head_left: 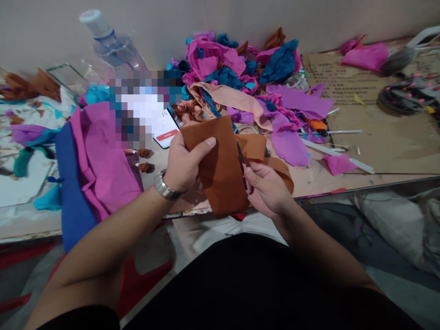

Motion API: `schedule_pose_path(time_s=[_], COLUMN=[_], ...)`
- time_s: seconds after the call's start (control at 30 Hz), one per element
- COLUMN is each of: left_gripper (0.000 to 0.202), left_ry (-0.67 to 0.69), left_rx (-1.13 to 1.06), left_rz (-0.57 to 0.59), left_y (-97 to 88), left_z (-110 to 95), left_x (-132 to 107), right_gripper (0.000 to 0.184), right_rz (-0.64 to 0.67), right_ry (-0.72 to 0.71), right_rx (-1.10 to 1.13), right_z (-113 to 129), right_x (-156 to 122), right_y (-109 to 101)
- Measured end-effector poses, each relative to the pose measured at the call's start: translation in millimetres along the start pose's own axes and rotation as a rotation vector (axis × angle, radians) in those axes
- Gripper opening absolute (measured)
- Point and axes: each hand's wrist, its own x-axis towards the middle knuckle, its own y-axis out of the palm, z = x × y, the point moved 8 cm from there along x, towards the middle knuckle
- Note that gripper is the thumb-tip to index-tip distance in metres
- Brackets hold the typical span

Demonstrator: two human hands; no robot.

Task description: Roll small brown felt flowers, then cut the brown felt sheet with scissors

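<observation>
My left hand (185,160) pinches the left edge of a brown sheet of crepe paper (220,169), thumb on top, with a metal watch on the wrist. Closed around the pink handles of scissors (242,166), my right hand (268,188) has their blades running up into the brown sheet's right side. A cut brown strip (275,165) hangs off behind the right hand. Both hands hover above the near edge of the work table (378,142).
A pile of pink, purple, blue and brown paper scraps (240,73) covers the table's back. Folded pink and blue sheets (96,165) lie at left by a phone (165,128). A plastic bottle (110,41) stands behind. White strips (330,146) lie at right.
</observation>
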Motion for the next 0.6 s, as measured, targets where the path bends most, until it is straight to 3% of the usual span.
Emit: schedule_pose_path(time_s=[0.3,0.6], left_gripper=[0.054,0.054], left_ry=[0.013,0.025], left_rx=[0.001,0.020], left_rz=[-0.003,0.000], left_y=[0.6,-1.5], left_z=[0.0,1.3], left_x=[-0.1,-0.5], right_gripper=[0.031,0.038], right_rz=[0.004,-0.014], right_ry=[-0.016,-0.030], right_rx=[0.056,0.024], right_z=[1.6,2.6], right_x=[-0.6,-0.6], right_y=[5.3,8.7])
